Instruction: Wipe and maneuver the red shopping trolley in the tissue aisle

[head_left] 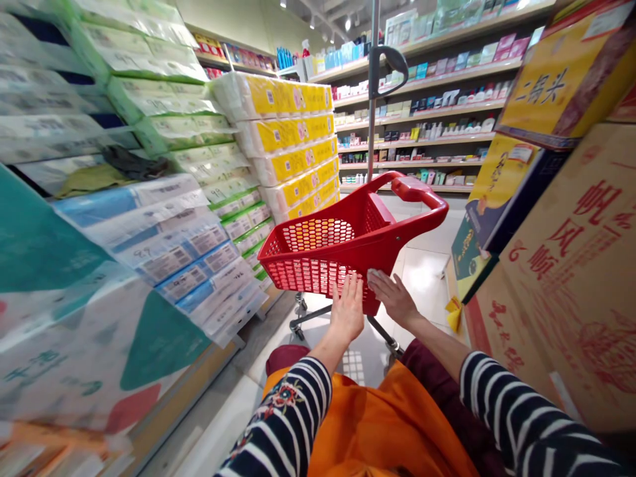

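Note:
In front of me stands a red shopping cart (377, 248) with a perforated basket, a curved red handle and small wheels on grey legs. My left hand (348, 310) lies at the near side of the basket, its fingers stretched out over the mesh. Beside it, my right hand (395, 298) has its fingers extended against the smooth red panel below the handle. Its fingertips look greyish and slightly blurred. Neither hand visibly grips anything, though the palms are hidden.
Wrapped tissue packs (189, 255) are stacked on the left, with a dark cloth (134, 162) on top. Yellow-and-white paper packs (293, 132) stand behind the cart. Cardboard cartons (571, 265) line the right side. A metal pole (372, 132) rises before shelves (447, 106) of toiletries.

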Available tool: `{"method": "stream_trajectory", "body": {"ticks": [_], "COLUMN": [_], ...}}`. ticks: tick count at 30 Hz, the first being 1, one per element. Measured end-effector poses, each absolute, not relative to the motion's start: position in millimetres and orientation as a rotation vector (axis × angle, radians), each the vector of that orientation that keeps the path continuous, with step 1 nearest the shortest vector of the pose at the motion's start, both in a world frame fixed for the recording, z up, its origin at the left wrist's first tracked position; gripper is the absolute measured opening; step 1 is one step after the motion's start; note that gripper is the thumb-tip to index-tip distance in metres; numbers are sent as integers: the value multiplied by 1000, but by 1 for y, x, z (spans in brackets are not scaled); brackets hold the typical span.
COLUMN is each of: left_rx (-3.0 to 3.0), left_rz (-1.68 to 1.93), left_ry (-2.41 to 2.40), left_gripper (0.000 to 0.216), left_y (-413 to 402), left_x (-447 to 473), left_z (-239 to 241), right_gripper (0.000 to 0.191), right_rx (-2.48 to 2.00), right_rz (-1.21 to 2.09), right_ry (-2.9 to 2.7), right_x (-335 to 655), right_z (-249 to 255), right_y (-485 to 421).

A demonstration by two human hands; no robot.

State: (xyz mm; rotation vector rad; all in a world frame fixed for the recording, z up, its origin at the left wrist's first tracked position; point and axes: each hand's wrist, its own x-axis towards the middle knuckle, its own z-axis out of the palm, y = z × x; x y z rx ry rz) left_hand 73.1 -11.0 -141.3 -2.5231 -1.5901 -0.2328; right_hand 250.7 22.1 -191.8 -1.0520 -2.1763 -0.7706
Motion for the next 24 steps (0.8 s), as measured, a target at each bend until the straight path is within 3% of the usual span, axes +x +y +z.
{"method": "stream_trajectory", "body": {"ticks": [7,17,24], "left_rx": [-2420,-2423,-2354], "left_rz": [-214,-208,-191], "left_ry": [-1691,-1735,-1879], "left_gripper": [66,71,69], "left_y": [-4,-8,6], "left_x": [74,53,43], "left_z": [-125,-137,-133], "right_gripper": [41,49,45], "right_rx": [-1154,-1153,-1038], "right_rz": [-758,-607,-626], "right_ry": [-1863,-2363,-2210], "right_x": [238,220,194], "right_z": [-112,-201,-147], "right_y": [67,45,72]}}
